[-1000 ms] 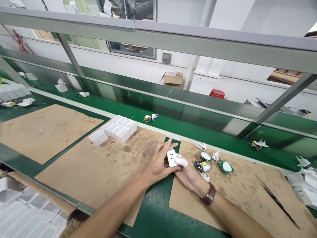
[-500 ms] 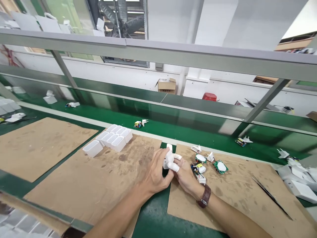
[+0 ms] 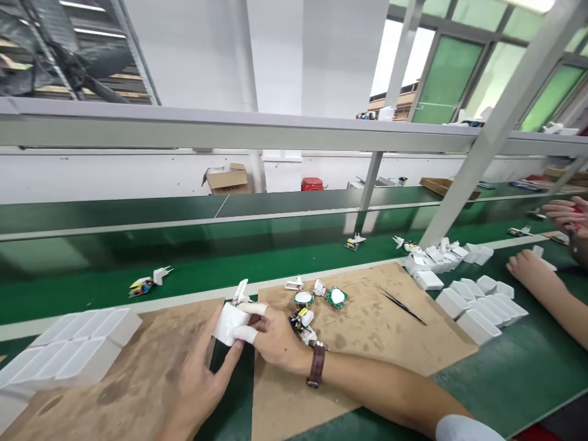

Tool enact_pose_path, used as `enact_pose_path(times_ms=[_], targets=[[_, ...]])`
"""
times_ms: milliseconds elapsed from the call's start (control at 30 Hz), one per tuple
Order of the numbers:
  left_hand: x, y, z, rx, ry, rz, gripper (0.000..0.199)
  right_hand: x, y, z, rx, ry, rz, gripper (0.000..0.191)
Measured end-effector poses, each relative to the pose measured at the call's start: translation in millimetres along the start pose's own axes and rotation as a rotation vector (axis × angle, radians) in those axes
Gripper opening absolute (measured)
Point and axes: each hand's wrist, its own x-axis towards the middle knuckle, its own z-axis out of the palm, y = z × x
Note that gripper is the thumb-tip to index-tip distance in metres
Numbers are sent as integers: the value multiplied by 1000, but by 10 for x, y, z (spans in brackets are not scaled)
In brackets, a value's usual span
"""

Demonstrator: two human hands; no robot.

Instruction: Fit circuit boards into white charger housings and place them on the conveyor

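Note white housing [image 3: 228, 324] clamped between left hand [image 3: 202, 378] and right hand [image 3: 278, 340], over green gap [image 3: 236, 392] between cardboard sheets [image 3: 298, 398]. Guard against dropping through slackened pinch, or straining plug piece [image 3: 241, 292] at far side by twisting.

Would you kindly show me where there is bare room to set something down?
The right cardboard is bare between the tweezers and the right forearm, the left cardboard between the left cases and left hand. It is crowded beyond the right hand, with circuit boards, and right of the tweezers, with the right cases.
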Motion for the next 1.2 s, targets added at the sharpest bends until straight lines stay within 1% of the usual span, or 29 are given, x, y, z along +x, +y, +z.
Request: enact_pose_path(times_ms=[67, 133, 200, 300, 367, 400, 467, 500, 567, 633, 733, 833, 900, 967, 1033, 1100, 1200], targets=[[29, -3, -28, 28, -26, -68, 79, 8, -53, -37, -129, -4, -92, 44], [59, -31, -39, 39, -29, -140, 83, 9, -101, -68, -223, -23, -151, 38], [89, -72, -27, -29, -30, -213, 82, 1, -127, -90, -246, -36, -162, 32], [123, -120, 10, -233, 12, -276, 76, -46, -101, -107, -273, -13, -105, 28], [132, -134, 25, -318, 80, -271, 70, -108, -42, -111, -337, -20, -44, 28], [132, -138, 27, -332, 111, -262, 68, -147, -5, -112, -385, -46, -22, 26], [126, -145, 23, -342, 152, -251, 66, -227, 65, -113, -499, -146, -12, 23], [120, -149, 19, -345, 160, -253, 67, -265, 93, -114, -567, -202, -32, 21], [103, -150, 14, -348, 157, -257, 68, -329, 122, -118, -705, -308, -110, 21], [86, -137, 18, -344, 145, -258, 67, -376, 119, -125, -809, -378, -198, 21], [83, -92, 39, -344, 122, -264, 62, -411, 93, -128, -875, -410, -259, 19], [154, -53, 57, -306, 52, -277, 58, -410, 90, -116, -876, -410, -268, 18], [265, -51, 64, -242, -9, -287, 55, -399, 104, -104, -878, -412, -274, 17], [435, -72, 74, -179, -44, -299, 56, -386, 121, -93, -893, -416, -281, 18], [655, -119, 92, -136, -41, -303, 58, -374, 131, -87, -911, -426, -281, 19], [907, -188, 122, -102, -11, -297, 60, -363, 131, -82, -924, -435, -276, 20], [1275, -324, 179, -64, 19, -286, 56, -352, 126, -76, -931, -441, -270, 20]])
